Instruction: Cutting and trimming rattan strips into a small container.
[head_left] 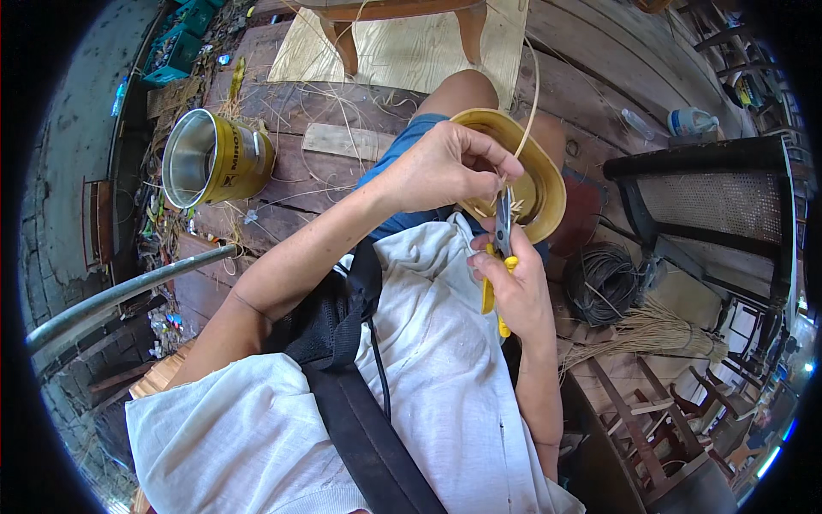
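- Weathered wooden planks (282,111) make up the floor, strewn with loose cane strands and scraps; a grey concrete strip runs along the far left.
- On the person's lap sits a round yellow woven piece (548,176), shaped like a shallow bowl or hat, tilted with its hollow facing the hands.
- A thin pale cane strand (533,94) rises from that woven piece and curves away toward the far side.
- The left hand (445,167) reaches across from the left and pinches the strand between thumb and fingertips, closed tight right at the rim of the woven piece.
- The right hand (514,283) is just near of it, wrapped around the yellow handles of a pair of pliers (502,236); the dark nose points up toward the left hand's pinch.
- Whether the pliers' nose is biting the strand cannot be told.
- A yellow metal can (218,158) lies on its side on the planks at the left, its open mouth showing a shiny inside.
- A coil of dark wire (604,278) lies at the right, with a bundle of straw-coloured fibres (651,334) just near of it.
- A dark chair with a woven cane back (711,201) stands at the right.
- A sheet of pale plywood (411,51) lies at the far side under a wooden stool's legs (347,43).
- A grey metal tube (128,291) crosses the near left.
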### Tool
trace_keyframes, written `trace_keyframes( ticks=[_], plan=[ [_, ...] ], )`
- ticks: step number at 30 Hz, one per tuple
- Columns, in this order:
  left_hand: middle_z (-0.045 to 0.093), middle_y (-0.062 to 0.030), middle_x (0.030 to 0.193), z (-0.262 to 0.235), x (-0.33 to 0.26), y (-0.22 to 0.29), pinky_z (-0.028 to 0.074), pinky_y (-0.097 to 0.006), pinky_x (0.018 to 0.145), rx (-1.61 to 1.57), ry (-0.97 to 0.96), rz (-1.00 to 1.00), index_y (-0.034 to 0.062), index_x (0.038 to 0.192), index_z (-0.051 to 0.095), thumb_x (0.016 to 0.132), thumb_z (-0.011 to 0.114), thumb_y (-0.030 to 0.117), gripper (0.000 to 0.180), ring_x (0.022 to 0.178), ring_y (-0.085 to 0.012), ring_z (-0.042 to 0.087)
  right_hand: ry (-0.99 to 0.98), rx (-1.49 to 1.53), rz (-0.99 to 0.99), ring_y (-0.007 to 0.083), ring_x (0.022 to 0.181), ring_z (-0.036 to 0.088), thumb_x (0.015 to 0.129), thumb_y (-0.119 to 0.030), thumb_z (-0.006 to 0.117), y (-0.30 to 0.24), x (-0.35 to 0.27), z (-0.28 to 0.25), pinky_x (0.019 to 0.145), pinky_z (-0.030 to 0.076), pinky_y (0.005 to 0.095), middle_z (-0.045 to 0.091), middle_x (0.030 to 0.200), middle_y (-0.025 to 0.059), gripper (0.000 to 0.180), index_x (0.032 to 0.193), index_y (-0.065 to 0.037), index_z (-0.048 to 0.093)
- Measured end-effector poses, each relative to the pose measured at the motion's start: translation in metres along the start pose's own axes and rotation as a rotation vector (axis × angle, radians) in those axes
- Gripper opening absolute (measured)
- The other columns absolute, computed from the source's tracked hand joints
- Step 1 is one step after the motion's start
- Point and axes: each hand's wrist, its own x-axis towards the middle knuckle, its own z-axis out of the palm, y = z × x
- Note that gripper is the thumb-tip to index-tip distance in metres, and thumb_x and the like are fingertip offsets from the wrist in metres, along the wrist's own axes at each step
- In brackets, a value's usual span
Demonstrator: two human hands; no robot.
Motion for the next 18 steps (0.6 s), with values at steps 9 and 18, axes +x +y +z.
trace_keyframes(
  ticks=[9,18],
  plan=[
    [0.072,-0.0048,0.095,-0.004,-0.004,0.002,0.058,-0.025,0.078,-0.082,-0.101,-0.037,-0.0027,0.131,0.064,0.088,0.063,-0.008,0.042,0.079,-0.0097,0.071,0.013,-0.159,-0.089,0.0135,0.093,0.058,0.09,-0.005,0.059,-0.01,0.006,-0.001,0.083,0.048,0.0287,0.062,0.099,0.0074,0.035,0.124,0.001,0.056],
    [0.073,-0.0074,0.093,-0.002,-0.005,0.007,0.059,-0.027,0.08,-0.064,-0.156,-0.029,-0.0035,0.132,0.063,0.09,0.063,-0.008,0.043,0.082,-0.0128,0.073,0.089,-0.007,-0.088,0.0205,0.071,0.058,0.091,-0.009,0.06,-0.003,0.006,0.005,0.07,0.048,0.0363,0.061,0.084,0.0135,0.023,0.11,0.002,0.055]
  ],
)
